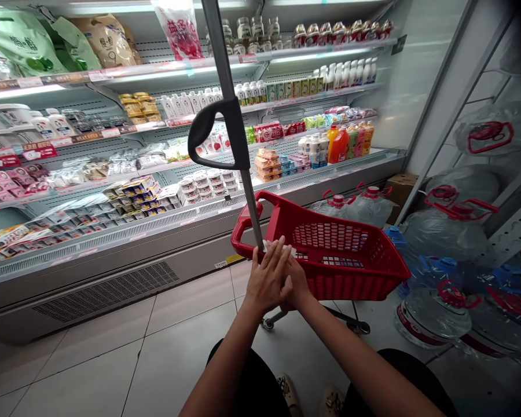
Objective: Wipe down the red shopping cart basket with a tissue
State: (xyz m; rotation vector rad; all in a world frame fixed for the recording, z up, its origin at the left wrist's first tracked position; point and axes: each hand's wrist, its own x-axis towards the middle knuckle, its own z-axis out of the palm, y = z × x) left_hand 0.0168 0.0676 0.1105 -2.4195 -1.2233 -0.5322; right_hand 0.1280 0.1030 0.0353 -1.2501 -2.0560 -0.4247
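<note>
My left hand [265, 285] lies with its fingers stretched out, overlapping my right hand [296, 282]. Most of the right hand's fingers are hidden behind the left. A small piece of white material [290, 250], perhaps tissue or paper, shows around the fingertips; which hand touches it is unclear. Both hands are at the near side of a red plastic shopping basket [356, 284] on a wheeled frame. The basket appears bare inside where visible. Beside the hands rises a grey metal pole [254, 217] with a black loop handle [238, 136] higher up.
A refrigerated display [200, 223] with cartons, cups, bottles and bags stretches across the back. Large water bottles [434, 313] stand at the right, near a metal rack [443, 110]. A cardboard box [402, 188] sits in the far corner. The floor is tiled [178, 347].
</note>
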